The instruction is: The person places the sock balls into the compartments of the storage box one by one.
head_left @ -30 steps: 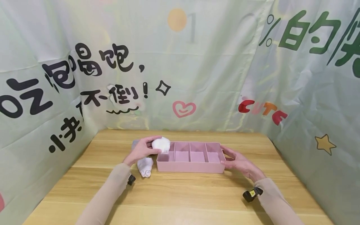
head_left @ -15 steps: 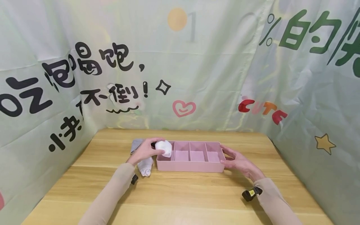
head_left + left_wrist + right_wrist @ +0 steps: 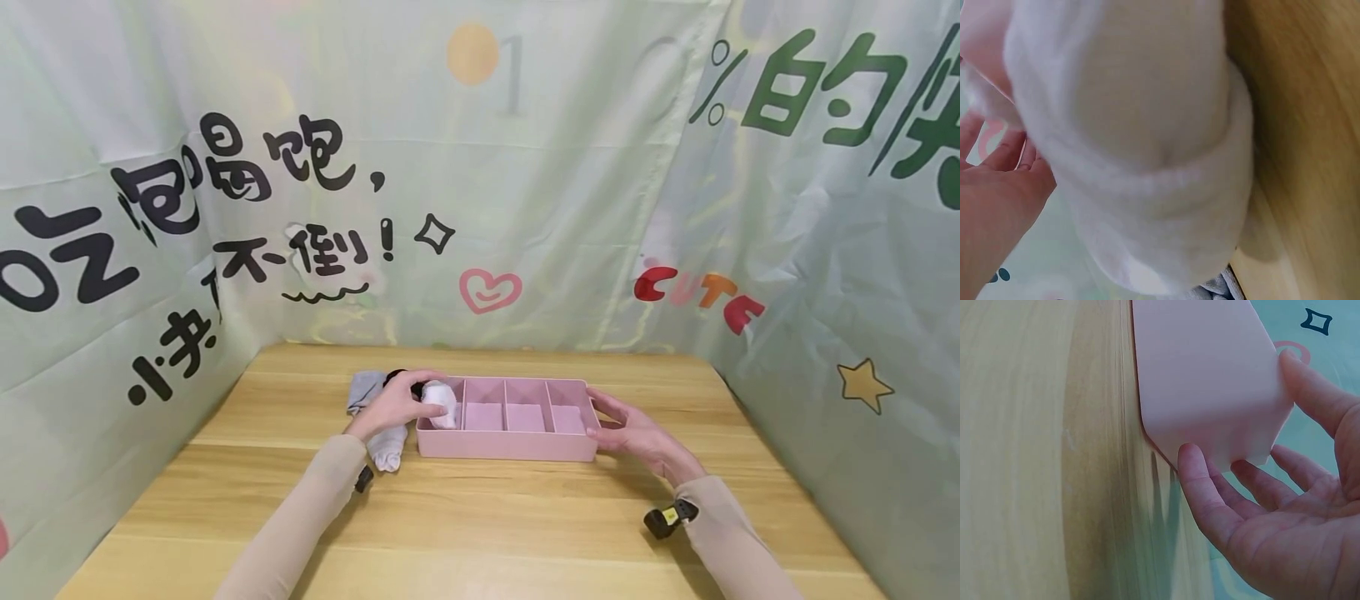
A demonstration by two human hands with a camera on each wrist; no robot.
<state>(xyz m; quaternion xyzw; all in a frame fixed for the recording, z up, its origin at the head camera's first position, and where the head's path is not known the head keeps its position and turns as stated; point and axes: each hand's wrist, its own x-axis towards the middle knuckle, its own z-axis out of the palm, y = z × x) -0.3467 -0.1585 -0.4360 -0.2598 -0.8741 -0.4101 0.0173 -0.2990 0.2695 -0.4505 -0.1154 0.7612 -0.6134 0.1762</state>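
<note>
Standing near the back edge of a wood-grain table, pink four-compartment plastic box, right hand clamping its right end, fingers apart, left hand, fingers clamped on rounded white cloth bundle in its leftmost compartment.

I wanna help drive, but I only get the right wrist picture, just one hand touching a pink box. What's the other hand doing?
Observer: The left hand is holding a white bundle.
Operator: Ooh! Is the pink box split up inside?
Observer: Yes, the head view shows four compartments in a row.
Operator: Is anything else lying on the table?
Observer: Yes, a gray cloth lies to the left of the box.
</note>
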